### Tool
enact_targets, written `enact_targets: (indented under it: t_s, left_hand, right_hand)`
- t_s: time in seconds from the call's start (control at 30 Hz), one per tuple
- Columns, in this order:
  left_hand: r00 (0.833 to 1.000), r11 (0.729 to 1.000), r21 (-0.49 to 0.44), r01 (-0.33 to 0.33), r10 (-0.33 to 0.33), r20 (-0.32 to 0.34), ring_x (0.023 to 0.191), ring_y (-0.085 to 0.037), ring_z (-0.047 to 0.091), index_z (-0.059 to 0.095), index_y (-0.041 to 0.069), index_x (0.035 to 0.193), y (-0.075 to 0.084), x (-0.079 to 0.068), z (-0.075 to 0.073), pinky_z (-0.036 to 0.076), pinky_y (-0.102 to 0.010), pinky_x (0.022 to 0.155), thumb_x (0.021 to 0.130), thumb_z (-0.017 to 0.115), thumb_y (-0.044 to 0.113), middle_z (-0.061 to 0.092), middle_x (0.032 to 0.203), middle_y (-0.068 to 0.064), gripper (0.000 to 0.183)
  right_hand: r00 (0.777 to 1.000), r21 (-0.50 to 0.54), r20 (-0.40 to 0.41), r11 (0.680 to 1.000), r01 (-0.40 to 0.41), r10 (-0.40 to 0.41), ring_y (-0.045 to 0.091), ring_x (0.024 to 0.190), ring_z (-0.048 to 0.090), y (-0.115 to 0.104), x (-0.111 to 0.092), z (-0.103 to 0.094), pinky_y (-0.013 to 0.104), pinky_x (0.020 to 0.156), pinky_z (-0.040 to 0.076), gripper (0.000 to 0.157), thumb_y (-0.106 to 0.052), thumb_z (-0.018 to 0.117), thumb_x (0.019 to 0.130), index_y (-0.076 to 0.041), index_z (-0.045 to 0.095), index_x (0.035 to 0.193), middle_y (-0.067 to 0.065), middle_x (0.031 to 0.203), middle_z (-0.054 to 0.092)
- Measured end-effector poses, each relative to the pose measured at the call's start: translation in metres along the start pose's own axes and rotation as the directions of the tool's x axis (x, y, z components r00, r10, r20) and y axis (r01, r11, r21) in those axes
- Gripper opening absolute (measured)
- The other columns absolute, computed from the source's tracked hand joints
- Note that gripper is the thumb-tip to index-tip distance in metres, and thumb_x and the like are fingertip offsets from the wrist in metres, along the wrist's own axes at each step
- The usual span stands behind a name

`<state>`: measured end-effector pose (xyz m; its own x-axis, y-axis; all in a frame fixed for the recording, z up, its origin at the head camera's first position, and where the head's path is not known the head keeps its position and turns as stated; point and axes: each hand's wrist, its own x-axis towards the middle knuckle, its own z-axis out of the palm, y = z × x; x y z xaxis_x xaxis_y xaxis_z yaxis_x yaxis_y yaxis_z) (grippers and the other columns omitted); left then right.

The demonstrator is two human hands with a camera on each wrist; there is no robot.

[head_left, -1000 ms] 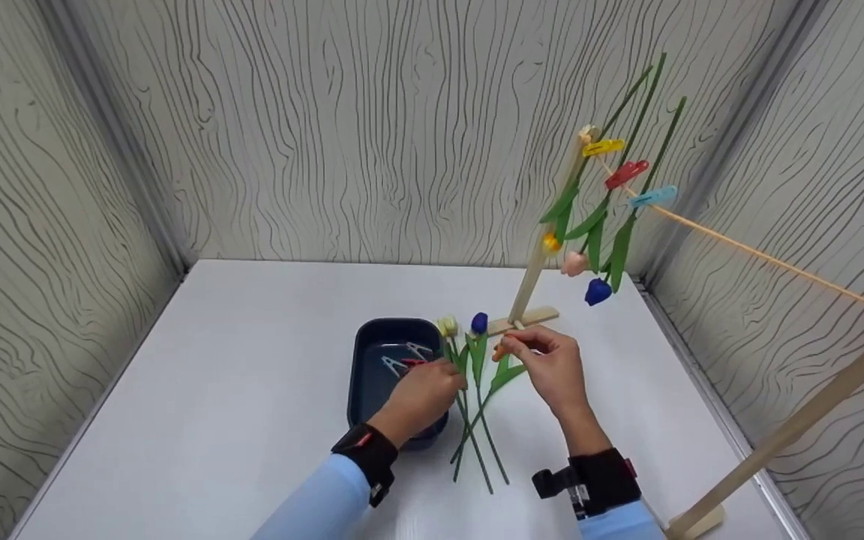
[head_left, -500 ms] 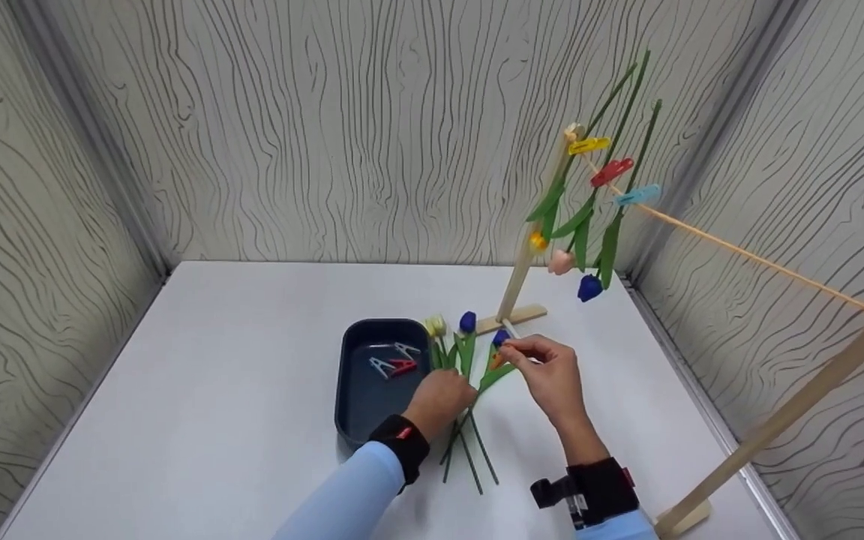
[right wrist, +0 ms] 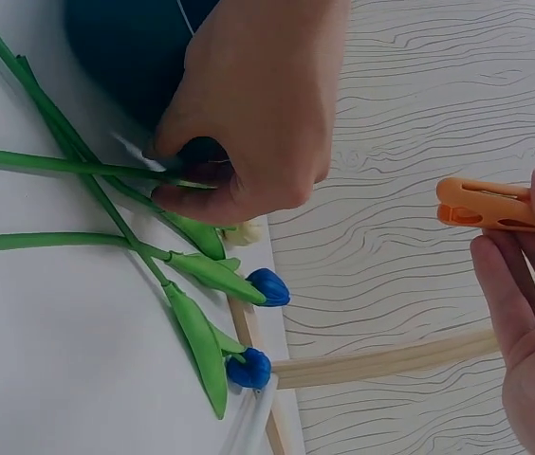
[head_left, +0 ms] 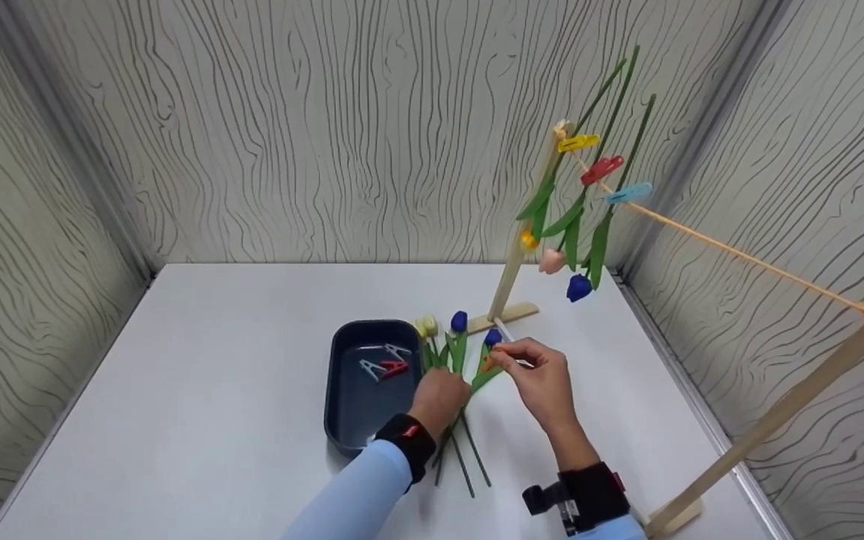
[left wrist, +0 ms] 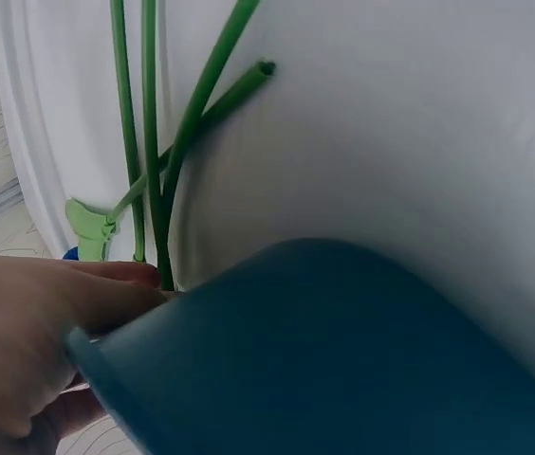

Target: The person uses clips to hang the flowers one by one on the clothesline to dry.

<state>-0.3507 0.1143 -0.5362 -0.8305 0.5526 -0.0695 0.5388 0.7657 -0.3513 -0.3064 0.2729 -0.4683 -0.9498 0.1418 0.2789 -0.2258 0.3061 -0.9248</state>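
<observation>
- Head cam: the left hand is down over the green-stemmed, tulip-shaped flowers on the white table, just beside a dark blue rounded rectangular tray. Fingertips are hidden from up here.
- Same view: the right hand pinches an orange plastic clothespin near a blue bloom. Another blue bloom and some pale yellow ones lie close by.
- Also there: a red clothespin and two pale grey ones sit in the tray. Off to the right, an orange cord runs between wooden posts, with three flowers hanging bloom-down from yellow, red and light blue clips.
- Left wrist cam: the tray wall blocks loads of it. Left fingers are right by the stems, but can't tell the grip from this one.
- Right wrist cam: way clearer. Left thumb and fingers are closed around a green stem; can't tell which bloom it belongs to. The right thumb and fingers clamp the orange clothespin, well apart from the stems.
</observation>
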Motion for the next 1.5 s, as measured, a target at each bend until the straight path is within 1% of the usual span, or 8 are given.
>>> enact_targets:
  t_s: [0.47,0.67,0.83,1.1,1.2,1.37,1.43,1.5]
  left_hand:
    - [0.999,0.998,0.047,0.042,-0.042,-0.005,0.097,-0.018,0.068,0.082,0.026,0.118,0.003,0.009,-0.001,0.057,-0.033,0.09,0.103,0.074,0.019,0.082,0.107,0.004,0.019]
    - [0.978,1.0,-0.019,0.012,-0.016,-0.21,0.095,-0.018,0.071,0.084,0.024,0.106,-0.014,0.005,-0.006,0.059,-0.035,0.093,0.097,0.081,0.016,0.083,0.099,0.004,0.012]
    - [0.854,0.974,-0.225,0.038,-0.149,-0.499,0.099,-0.018,0.075,0.081,0.019,0.107,-0.033,0.0,-0.012,0.063,-0.038,0.097,0.094,0.082,0.007,0.085,0.101,0.002,0.018]
    - [0.485,0.848,-0.521,-0.1,-0.416,-0.769,0.092,-0.018,0.075,0.081,0.013,0.106,-0.049,-0.004,-0.029,0.065,-0.033,0.085,0.092,0.079,-0.003,0.085,0.101,-0.001,0.022]
    - [0.387,0.798,-0.577,-0.173,-0.484,-0.785,0.096,-0.017,0.077,0.081,0.013,0.107,-0.051,-0.008,-0.042,0.066,-0.031,0.089,0.093,0.081,-0.002,0.085,0.103,-0.001,0.021]
    - [0.318,0.718,-0.626,-0.302,-0.544,-0.777,0.1,-0.017,0.08,0.081,0.009,0.11,-0.048,-0.016,-0.07,0.066,-0.028,0.094,0.096,0.08,0.001,0.083,0.105,-0.004,0.017]
    - [0.328,0.682,-0.638,-0.358,-0.548,-0.769,0.1,-0.017,0.08,0.08,0.007,0.111,-0.045,-0.019,-0.082,0.066,-0.026,0.093,0.097,0.079,0.002,0.083,0.105,-0.006,0.015]
    - [0.374,0.619,-0.667,-0.415,-0.552,-0.745,0.101,-0.017,0.081,0.08,0.005,0.113,-0.04,-0.021,-0.096,0.066,-0.026,0.093,0.098,0.078,0.003,0.083,0.106,-0.007,0.015]
  right_hand:
    - [1.0,-0.011,-0.011,1.0,0.014,-0.014,0.008,0.097,0.076,0.001,0.0,-0.009,0.021,0.083,0.064,0.01,-0.008,0.085,0.093,-0.01,0.086,0.103,0.009,0.1,0.083]
    - [0.992,0.017,-0.057,0.993,0.118,-0.116,0.006,0.094,0.078,-0.002,0.0,-0.017,0.02,0.083,0.065,0.012,-0.003,0.084,0.092,-0.009,0.086,0.102,0.009,0.097,0.082]
    - [0.966,0.055,-0.141,0.972,0.228,-0.218,0.005,0.091,0.079,-0.001,0.0,-0.025,0.02,0.081,0.066,0.014,0.005,0.083,0.09,0.0,0.084,0.103,0.006,0.095,0.082]
    - [0.938,0.075,-0.212,0.952,0.296,-0.275,0.008,0.095,0.079,-0.008,0.001,-0.03,0.02,0.085,0.066,0.015,0.005,0.083,0.091,0.006,0.082,0.106,0.001,0.097,0.082]
    - [0.933,0.064,-0.218,0.95,0.306,-0.286,0.008,0.096,0.079,-0.014,0.0,-0.033,0.02,0.085,0.066,0.016,0.004,0.083,0.091,0.006,0.082,0.106,0.0,0.097,0.082]
    - [0.927,0.041,-0.234,0.949,0.311,-0.294,0.007,0.096,0.079,-0.023,0.002,-0.04,0.019,0.086,0.065,0.016,0.006,0.082,0.091,0.003,0.083,0.106,-0.001,0.098,0.082]
    - [0.924,0.027,-0.239,0.95,0.313,-0.297,0.007,0.096,0.079,-0.028,0.003,-0.045,0.019,0.085,0.065,0.015,0.005,0.081,0.092,0.003,0.083,0.106,-0.003,0.098,0.083]
    - [0.919,0.007,-0.253,0.949,0.315,-0.304,0.007,0.097,0.079,-0.034,0.003,-0.051,0.018,0.085,0.065,0.013,0.002,0.082,0.093,0.002,0.083,0.106,-0.005,0.098,0.083]
